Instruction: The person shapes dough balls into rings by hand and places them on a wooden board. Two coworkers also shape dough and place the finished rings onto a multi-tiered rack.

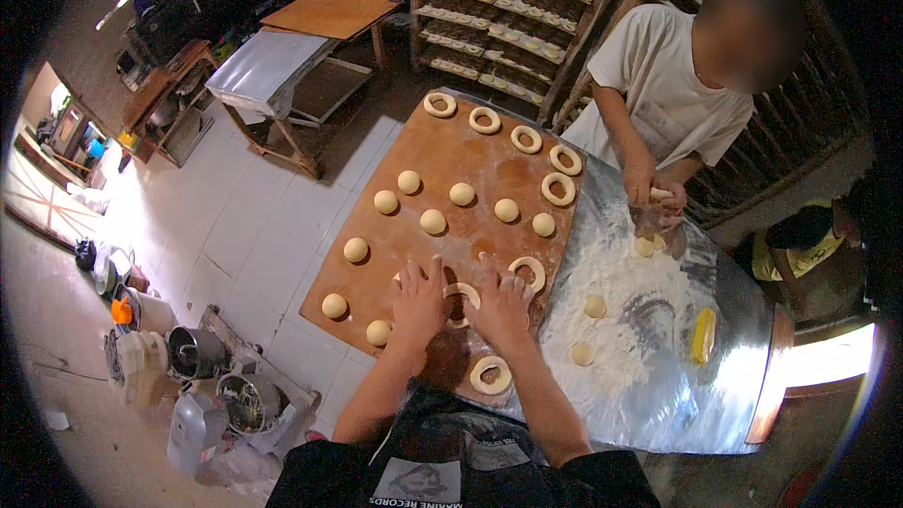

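Observation:
A dough ring (461, 305) lies on the brown wooden board (376, 226) between my two hands. My left hand (419, 306) rests at the ring's left edge with its fingers stretched forward; a dough ball is partly hidden behind them. On the other edge, my right hand (502, 306) lies with fingers stretched out and apart. Beyond its fingertips is another dough ring (529, 274), and nearer my body sits one more ring (490, 375). Several round dough balls (433, 222) are spread over the board, and several rings (558, 190) line its far and right edges.
Right of the board, a floured metal tabletop (602, 404) holds flattened dough pieces (582, 355) and a yellow object (703, 336). Across it, a co-worker (658, 85) in a white shirt handles dough. Racks (508, 14) of dough trays stand behind; metal pots (249, 402) sit on the lower-left floor.

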{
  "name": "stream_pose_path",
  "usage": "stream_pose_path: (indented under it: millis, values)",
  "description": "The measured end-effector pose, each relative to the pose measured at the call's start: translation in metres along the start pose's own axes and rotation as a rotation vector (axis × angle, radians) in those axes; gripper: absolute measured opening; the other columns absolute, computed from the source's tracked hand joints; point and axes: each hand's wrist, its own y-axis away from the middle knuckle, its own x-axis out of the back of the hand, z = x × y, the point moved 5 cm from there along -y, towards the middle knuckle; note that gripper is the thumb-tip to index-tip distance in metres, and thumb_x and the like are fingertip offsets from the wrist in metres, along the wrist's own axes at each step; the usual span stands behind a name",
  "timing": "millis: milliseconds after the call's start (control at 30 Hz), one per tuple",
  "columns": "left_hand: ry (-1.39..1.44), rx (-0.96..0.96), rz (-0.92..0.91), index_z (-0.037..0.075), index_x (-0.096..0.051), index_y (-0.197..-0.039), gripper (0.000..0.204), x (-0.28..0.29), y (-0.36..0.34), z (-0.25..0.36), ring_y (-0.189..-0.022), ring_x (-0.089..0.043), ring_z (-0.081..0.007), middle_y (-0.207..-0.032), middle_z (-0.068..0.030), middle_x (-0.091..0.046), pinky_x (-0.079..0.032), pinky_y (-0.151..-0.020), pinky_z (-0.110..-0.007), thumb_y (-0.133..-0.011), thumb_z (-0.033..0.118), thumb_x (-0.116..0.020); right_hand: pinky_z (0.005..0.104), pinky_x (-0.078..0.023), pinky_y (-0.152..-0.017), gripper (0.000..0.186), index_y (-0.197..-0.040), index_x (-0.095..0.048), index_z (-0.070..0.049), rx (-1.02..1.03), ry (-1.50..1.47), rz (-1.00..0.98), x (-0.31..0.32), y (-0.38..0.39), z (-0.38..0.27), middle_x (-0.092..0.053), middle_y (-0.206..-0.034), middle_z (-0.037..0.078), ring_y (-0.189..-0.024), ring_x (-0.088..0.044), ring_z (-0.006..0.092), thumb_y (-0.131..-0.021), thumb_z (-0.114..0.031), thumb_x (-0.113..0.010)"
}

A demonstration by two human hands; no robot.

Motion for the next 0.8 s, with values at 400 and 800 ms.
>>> stream_pose_path:
  millis: [400,800]
  values:
    - [0.304,-0.004,-0.111,0.001,-0.040,-0.134,0.059,0.017,0.015,0.048,-0.109,-0.051,-0.0429,-0.117,-0.0268,-0.052,-0.042,-0.091,-0.052,-0.085,0.020,-0.066,0.0537,-0.046,-0.088,0.045,-0.125,-0.056,-0.013,-0.318,-0.087,-0.005,0.054,0.087,0.161,-0.061,-0.109,0.022,-0.101,-0.060,0.0395,-0.087,-0.034,-0.060]
    - [0.554,-0.211,-0.575,0.005,-0.060,-0.112,0.028,-0.085,0.087,0.199,-0.075,-0.067,-0.0407,-0.076,-0.0246,-0.066,-0.052,-0.068,-0.049,-0.090,0.022,-0.059,0.0453,-0.049,-0.079,0.039,-0.111,-0.049,-0.004,-0.065,-0.409,-0.358,0.044,0.118,0.210,-0.063,-0.101,0.021,-0.095,-0.063,0.0372,-0.083,-0.023,-0.068]
